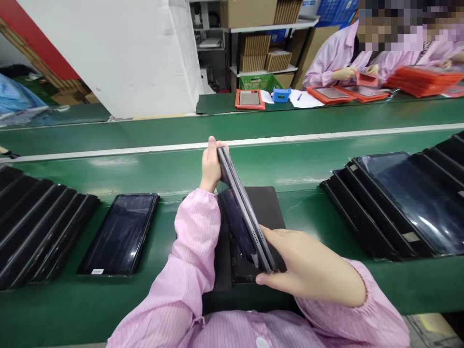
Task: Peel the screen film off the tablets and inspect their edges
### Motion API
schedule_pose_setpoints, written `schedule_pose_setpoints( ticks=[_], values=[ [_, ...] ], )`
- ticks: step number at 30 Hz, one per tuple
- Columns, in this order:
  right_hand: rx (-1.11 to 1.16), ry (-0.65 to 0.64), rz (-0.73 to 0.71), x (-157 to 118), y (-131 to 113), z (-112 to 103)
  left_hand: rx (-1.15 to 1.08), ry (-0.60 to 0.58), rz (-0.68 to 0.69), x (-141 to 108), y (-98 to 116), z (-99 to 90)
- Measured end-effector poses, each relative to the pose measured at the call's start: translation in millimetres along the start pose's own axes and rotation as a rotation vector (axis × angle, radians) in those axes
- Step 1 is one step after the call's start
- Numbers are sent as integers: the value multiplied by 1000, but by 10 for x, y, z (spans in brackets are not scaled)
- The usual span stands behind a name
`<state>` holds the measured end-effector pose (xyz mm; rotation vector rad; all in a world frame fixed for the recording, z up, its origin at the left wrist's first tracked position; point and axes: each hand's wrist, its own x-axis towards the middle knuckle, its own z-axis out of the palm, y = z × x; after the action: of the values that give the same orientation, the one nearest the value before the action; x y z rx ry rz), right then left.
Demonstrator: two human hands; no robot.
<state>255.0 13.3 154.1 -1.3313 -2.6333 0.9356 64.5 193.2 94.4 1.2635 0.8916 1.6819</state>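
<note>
On the far left, blue plastic [18, 96] lies beyond the belt [163, 176], and a row of black tablets [39, 227] overlaps at a slant. Just right of the row, a lone tablet [119, 234] lies flat, screen up, with a white label at its near edge.

The left hand [211, 166] grips the far end of two slim tablets [243, 208], held face to face on edge and tilted. Beneath them, a black case [267, 203] lies on the belt; a glossy dark panel [242, 270] shows on it, mostly hidden. The right hand [308, 261] pinches the near end of the pair, thumb below, fingers partly out of sight.

Behind, a shelf [271, 27] bears a big carton [250, 13] and rows of thin brown boxes [255, 46]. Below sits a green crate [258, 82]; its contents are unclear. A small blue bin [282, 94] stands beside a red-cased tablet [250, 98]; what it contains is unclear too.

On the right, more black tablets [380, 224] overlap, near two people in pink with a red stack [422, 79].
</note>
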Motion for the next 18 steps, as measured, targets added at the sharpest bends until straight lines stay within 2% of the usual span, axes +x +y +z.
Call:
schedule_pose_setpoints(
  ticks=[5, 11, 18],
  values=[
    [80, -55, -38, 15, 79, -80, 10, 1, 21, -11, 12, -10],
    [240, -101, -172, 2, 251, -159, 17, -21, 78, -34, 49, 18],
    [225, -74, -224, -35, 319, -144, 75, -22, 107, -79, 151, 66]
  ],
)
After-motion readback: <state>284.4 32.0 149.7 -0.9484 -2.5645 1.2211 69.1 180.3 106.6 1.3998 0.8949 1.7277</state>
